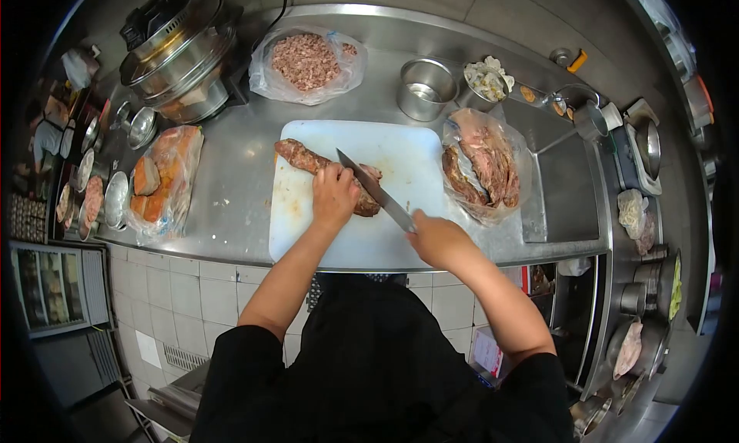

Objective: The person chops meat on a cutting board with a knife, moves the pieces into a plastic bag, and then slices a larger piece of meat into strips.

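A long piece of meat (pixel 302 157) is lying slantwise under the left hand (pixel 336 193), sticking out on both sides of it. That hand is pressing down with bent fingers. Just right of it, a knife (pixel 379 190) is crossing the meat; the right hand (pixel 442 241) is gripping its handle, apart from the meat. A white board (pixel 308 239) is carrying the meat, resting on the metal desk (pixel 235 200).
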{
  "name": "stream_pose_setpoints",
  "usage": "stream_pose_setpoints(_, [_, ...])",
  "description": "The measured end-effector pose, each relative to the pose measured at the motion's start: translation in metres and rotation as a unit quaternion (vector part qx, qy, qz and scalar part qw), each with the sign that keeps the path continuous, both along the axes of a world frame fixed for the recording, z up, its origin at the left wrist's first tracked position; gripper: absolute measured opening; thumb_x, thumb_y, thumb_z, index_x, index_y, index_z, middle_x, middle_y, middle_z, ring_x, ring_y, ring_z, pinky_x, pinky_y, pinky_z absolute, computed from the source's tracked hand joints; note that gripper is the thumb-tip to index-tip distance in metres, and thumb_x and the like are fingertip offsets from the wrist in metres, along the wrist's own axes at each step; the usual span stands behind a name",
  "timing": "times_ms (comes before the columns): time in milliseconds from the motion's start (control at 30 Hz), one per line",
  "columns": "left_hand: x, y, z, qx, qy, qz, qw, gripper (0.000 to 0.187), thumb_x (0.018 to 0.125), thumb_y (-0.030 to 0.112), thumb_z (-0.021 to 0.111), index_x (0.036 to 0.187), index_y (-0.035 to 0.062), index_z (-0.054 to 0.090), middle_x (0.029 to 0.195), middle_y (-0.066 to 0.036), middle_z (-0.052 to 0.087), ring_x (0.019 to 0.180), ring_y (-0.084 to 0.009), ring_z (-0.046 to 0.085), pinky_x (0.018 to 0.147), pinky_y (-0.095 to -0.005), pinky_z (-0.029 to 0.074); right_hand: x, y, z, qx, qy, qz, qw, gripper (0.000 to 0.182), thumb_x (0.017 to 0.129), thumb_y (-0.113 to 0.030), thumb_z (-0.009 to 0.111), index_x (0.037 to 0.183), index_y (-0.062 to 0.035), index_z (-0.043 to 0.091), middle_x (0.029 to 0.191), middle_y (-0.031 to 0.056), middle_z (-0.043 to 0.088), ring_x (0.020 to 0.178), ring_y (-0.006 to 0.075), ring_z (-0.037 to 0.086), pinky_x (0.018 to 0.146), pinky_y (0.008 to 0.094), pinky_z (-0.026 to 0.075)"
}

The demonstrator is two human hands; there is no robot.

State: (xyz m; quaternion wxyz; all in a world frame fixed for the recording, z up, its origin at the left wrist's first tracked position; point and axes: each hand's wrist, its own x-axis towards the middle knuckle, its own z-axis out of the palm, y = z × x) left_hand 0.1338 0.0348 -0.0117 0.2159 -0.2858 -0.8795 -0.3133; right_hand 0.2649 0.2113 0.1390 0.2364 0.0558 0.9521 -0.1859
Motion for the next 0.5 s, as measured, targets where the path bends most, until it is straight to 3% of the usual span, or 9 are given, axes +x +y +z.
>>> stream_pose_setpoints(67, [0.000,0.000,0.000,0.012,0.013,-0.010,1.000,0.028,0.076,0.011,0.062,0.103,0.0053,0.057,0.106,-0.016,0.053,0.095,-0.0364,0.049,0.083,-0.0477,0.041,0.016,0.008,0.004,0.020,-0.058,-0.009,0.998,0.031,0.096,-0.026,0.055,0.110,0.0006,0.050,0.089,0.0244,0.068,0.086,0.0435,0.066,0.078,0.0529,0.051])
stream_pose_setpoints(200, [-0.008,-0.001,-0.006,0.032,-0.006,-0.010,0.999,0.028,0.076,0.008,0.062,0.103,0.0039,0.056,0.106,-0.017,0.052,0.096,-0.0380,0.049,0.084,-0.0488,0.042,-0.006,-0.019,-0.049,0.002,0.017,-0.044,0.999,0.029,0.097,-0.025,0.052,0.111,0.0003,0.050,0.091,0.0250,0.069,0.090,0.0425,0.067,0.081,0.0515,0.051])
stream_pose_setpoints(267, [-0.012,-0.007,-0.010,0.098,0.037,-0.052,0.993,0.027,0.076,0.007,0.062,0.102,0.0027,0.055,0.106,-0.018,0.052,0.097,-0.0400,0.049,0.086,-0.0496,0.042,-0.019,-0.020,-0.048,-0.003,0.034,-0.036,0.999,0.028,0.097,-0.024,0.052,0.111,-0.0004,0.050,0.092,0.0250,0.069,0.090,0.0426,0.067,0.081,0.0513,0.051])
stream_pose_setpoints(400, [-0.009,-0.007,-0.013,0.074,-0.021,0.004,0.997,0.027,0.077,0.006,0.061,0.103,0.0026,0.055,0.106,-0.019,0.051,0.098,-0.0409,0.049,0.087,-0.0497,0.043,-0.010,-0.004,0.000,0.018,0.040,-0.011,0.999,0.028,0.097,-0.025,0.053,0.109,0.0001,0.050,0.090,0.0243,0.069,0.088,0.0425,0.066,0.080,0.0514,0.051])
stream_pose_setpoints(500, [-0.010,-0.008,-0.009,0.014,-0.014,0.033,0.999,0.029,0.074,0.007,0.065,0.102,0.0070,0.057,0.104,-0.014,0.052,0.096,-0.0361,0.051,0.083,-0.0470,0.045,0.007,0.002,0.030,0.021,-0.003,0.015,1.000,0.028,0.097,-0.025,0.053,0.108,0.0011,0.050,0.089,0.0239,0.069,0.086,0.0419,0.066,0.078,0.0512,0.051])
